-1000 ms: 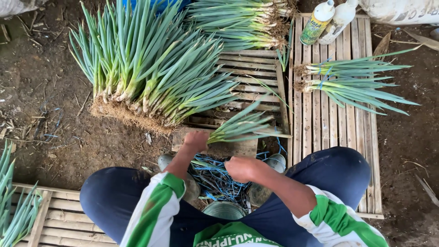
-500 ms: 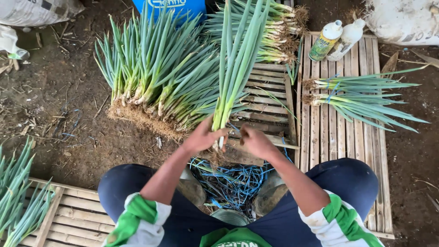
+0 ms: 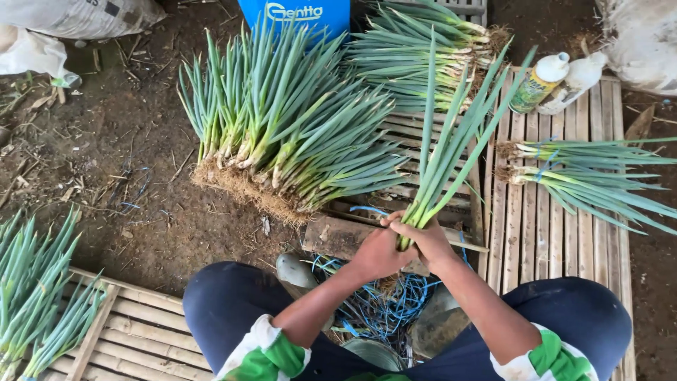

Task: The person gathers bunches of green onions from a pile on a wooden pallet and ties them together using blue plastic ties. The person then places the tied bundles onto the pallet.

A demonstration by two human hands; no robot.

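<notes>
Both hands are gripping one bunch of green onions (image 3: 451, 152) at its base, above the front edge of the slatted wooden pallet (image 3: 525, 233). The left hand (image 3: 377, 252) and the right hand (image 3: 427, 238) are touching each other, fingers clenched around the stalks. The leaves are pointing up and away, tilted to the right. A tangle of blue string (image 3: 384, 303) is lying just below the hands, between the knees.

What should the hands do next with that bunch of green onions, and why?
Probably wrap a blue string around the bunch near its base. Both the left hand and right hand grip the bunch upright, it looks untied, and the two bundles on the slats already have blue ties.
</notes>
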